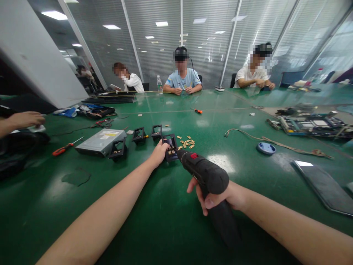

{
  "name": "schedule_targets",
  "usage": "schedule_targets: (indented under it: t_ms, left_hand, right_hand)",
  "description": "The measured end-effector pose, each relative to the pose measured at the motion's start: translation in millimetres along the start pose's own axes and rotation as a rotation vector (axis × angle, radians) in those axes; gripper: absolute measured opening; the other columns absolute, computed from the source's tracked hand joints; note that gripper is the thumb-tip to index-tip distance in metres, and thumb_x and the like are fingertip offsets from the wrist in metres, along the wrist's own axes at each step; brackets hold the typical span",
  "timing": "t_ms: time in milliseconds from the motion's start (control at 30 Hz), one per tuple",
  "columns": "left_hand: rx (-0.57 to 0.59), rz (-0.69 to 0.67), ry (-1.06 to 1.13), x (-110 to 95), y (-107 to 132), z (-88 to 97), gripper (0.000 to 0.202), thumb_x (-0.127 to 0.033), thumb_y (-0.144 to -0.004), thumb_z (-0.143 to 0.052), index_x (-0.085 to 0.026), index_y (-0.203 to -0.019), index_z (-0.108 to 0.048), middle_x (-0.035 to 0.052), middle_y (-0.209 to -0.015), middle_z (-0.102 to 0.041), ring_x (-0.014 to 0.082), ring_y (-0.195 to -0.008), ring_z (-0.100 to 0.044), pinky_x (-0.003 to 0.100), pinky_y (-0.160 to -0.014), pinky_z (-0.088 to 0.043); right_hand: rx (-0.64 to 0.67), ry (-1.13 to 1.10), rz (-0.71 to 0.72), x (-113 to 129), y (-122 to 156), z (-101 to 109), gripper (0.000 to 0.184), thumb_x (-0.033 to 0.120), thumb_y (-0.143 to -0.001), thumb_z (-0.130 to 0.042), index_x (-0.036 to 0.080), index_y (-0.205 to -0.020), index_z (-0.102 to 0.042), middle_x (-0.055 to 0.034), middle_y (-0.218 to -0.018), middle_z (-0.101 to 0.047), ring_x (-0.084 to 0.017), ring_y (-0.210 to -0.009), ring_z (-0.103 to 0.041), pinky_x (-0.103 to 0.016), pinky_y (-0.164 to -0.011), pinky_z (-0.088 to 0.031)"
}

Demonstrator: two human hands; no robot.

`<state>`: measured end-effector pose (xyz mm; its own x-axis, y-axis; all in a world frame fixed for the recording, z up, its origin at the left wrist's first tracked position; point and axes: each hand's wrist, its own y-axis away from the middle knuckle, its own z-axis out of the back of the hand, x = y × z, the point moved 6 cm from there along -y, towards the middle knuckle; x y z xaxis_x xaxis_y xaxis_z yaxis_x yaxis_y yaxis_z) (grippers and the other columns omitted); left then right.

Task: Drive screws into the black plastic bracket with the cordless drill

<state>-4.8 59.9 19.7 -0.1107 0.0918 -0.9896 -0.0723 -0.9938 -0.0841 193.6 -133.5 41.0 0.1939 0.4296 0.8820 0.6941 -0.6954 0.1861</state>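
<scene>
My right hand (220, 197) is wrapped around the grip of a black electric screwdriver (205, 173) with a red switch on top. Its tip points down into a small black plastic frame (171, 147) on the green table (165, 221). My left hand (159, 152) is closed on the left side of that frame and holds it in place. Several small brass plates (186, 141) lie scattered just right of the frame. Two more black frames (138, 134) (156, 131) stand to the left, and another (118, 150) leans by a grey optical drive (100, 141).
A red-handled screwdriver (63, 148) lies at the left, near another person's hand (24, 119). A blue round cap (266, 148), a tan cable (275, 141), a circuit board (311, 125) and a dark panel (322, 186) lie at the right. Three people sit at the far edge.
</scene>
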Motion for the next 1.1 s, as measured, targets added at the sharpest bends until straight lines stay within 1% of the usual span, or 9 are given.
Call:
schedule_targets:
  t_ms: [133,267,367,533,633,733,900,1000,1100]
  left_hand:
    - [0.014,-0.011,-0.011,-2,1,-1.1,0.029,-0.033,-0.069,-0.059,-0.021,-0.096,-0.060,0.0006,-0.088,-0.064,0.0231,-0.090,-0.062,0.043,-0.097,-0.053]
    - [0.016,-0.033,-0.054,-4,2,-1.6,0.033,-0.029,-0.067,-0.063,-0.021,-0.098,-0.062,0.0014,-0.092,-0.067,0.0239,-0.093,-0.063,0.044,-0.101,-0.053]
    - [0.014,-0.042,-0.072,-4,3,-2.2,0.035,-0.030,-0.068,-0.065,-0.021,-0.101,-0.063,0.0019,-0.094,-0.069,0.0243,-0.094,-0.065,0.045,-0.103,-0.053]
    - [0.004,-0.034,-0.074,-1,0,-1.5,0.036,-0.032,-0.069,-0.066,-0.021,-0.104,-0.063,0.0022,-0.092,-0.070,0.0254,-0.093,-0.067,0.047,-0.101,-0.055]
    - [0.001,-0.044,-0.092,2,-4,-0.1,0.037,-0.034,-0.070,-0.069,-0.021,-0.104,-0.065,0.0028,-0.093,-0.072,0.0265,-0.097,-0.068,0.048,-0.104,-0.054]
    - [-0.011,-0.051,-0.060,7,-8,1.6,0.038,-0.048,-0.079,-0.068,-0.021,-0.106,-0.067,0.0044,-0.097,-0.074,0.0278,-0.102,-0.068,0.049,-0.106,-0.054]
    - [0.020,-0.084,-0.017,10,-10,0.2,0.060,-0.072,-0.088,-0.060,-0.020,-0.114,-0.070,0.0083,-0.114,-0.076,0.0306,-0.116,-0.068,0.049,-0.111,-0.051]
    - [0.029,-0.099,-0.018,6,-7,-0.5,0.071,-0.081,-0.088,-0.055,-0.018,-0.116,-0.072,0.0111,-0.125,-0.076,0.0320,-0.122,-0.067,0.048,-0.114,-0.049]
    - [0.022,-0.091,-0.031,3,-5,-0.6,0.078,-0.087,-0.085,-0.055,-0.017,-0.114,-0.074,0.0125,-0.126,-0.076,0.0326,-0.122,-0.067,0.046,-0.114,-0.048]
  right_hand:
    - [0.015,0.005,0.005,-1,-1,1,0.062,0.027,-0.054,-0.102,0.013,-0.109,-0.077,-0.0014,-0.071,-0.077,-0.018,-0.058,-0.075,-0.023,-0.056,-0.059]
    - [0.043,0.004,0.016,1,-1,1,0.061,0.026,-0.054,-0.102,0.012,-0.108,-0.078,-0.0015,-0.071,-0.077,-0.018,-0.059,-0.076,-0.023,-0.057,-0.059]
    - [0.060,0.006,0.025,2,-1,1,0.060,0.026,-0.055,-0.102,0.012,-0.108,-0.078,-0.0017,-0.074,-0.078,-0.018,-0.062,-0.076,-0.023,-0.059,-0.059]
    - [0.085,0.059,0.030,2,-3,4,0.059,0.026,-0.058,-0.102,0.012,-0.110,-0.077,-0.0021,-0.077,-0.079,-0.018,-0.067,-0.077,-0.025,-0.066,-0.060]
    - [0.103,0.089,0.036,3,-3,6,0.059,0.026,-0.060,-0.102,0.012,-0.111,-0.076,-0.0032,-0.078,-0.080,-0.018,-0.068,-0.076,-0.027,-0.069,-0.059]
    - [0.098,0.096,0.032,3,-3,7,0.058,0.026,-0.061,-0.100,0.012,-0.112,-0.076,-0.0034,-0.080,-0.080,-0.019,-0.070,-0.077,-0.028,-0.070,-0.059]
    - [0.089,0.103,0.029,2,-2,7,0.057,0.027,-0.061,-0.101,0.012,-0.110,-0.076,-0.0030,-0.078,-0.079,-0.019,-0.067,-0.076,-0.028,-0.066,-0.058]
    - [0.080,0.103,0.033,2,-1,7,0.057,0.029,-0.060,-0.101,0.012,-0.109,-0.076,-0.0025,-0.075,-0.079,-0.018,-0.064,-0.074,-0.026,-0.064,-0.056]
    - [0.072,0.097,0.043,3,0,5,0.059,0.031,-0.059,-0.102,0.012,-0.109,-0.077,-0.0032,-0.075,-0.079,-0.018,-0.065,-0.073,-0.026,-0.063,-0.055]
